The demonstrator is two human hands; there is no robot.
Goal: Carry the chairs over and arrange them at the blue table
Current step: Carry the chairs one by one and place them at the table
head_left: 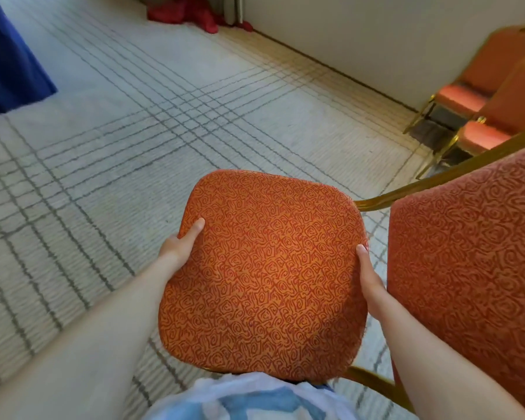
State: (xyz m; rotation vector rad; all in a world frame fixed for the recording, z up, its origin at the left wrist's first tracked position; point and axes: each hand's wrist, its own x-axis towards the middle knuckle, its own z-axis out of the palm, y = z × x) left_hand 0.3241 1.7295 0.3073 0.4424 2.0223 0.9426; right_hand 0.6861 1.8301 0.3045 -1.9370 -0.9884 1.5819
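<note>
An orange patterned chair [264, 274] with a gold frame fills the middle of the view, its seat facing up and its backrest at the right. My left hand [181, 242] grips the seat's left edge, thumb lying on top. On the opposite edge, between seat and backrest, my right hand [369, 277] grips the seat, thumb on the cushion. The fingers of both hands are hidden under the seat. The blue table's cloth [9, 62] hangs at the far left.
Two more orange chairs [479, 95] stand against the white wall at the right. Red fabric [194, 13] lies on the floor at the far wall. Pale carpet with grey line patterns stretches between me and the blue cloth.
</note>
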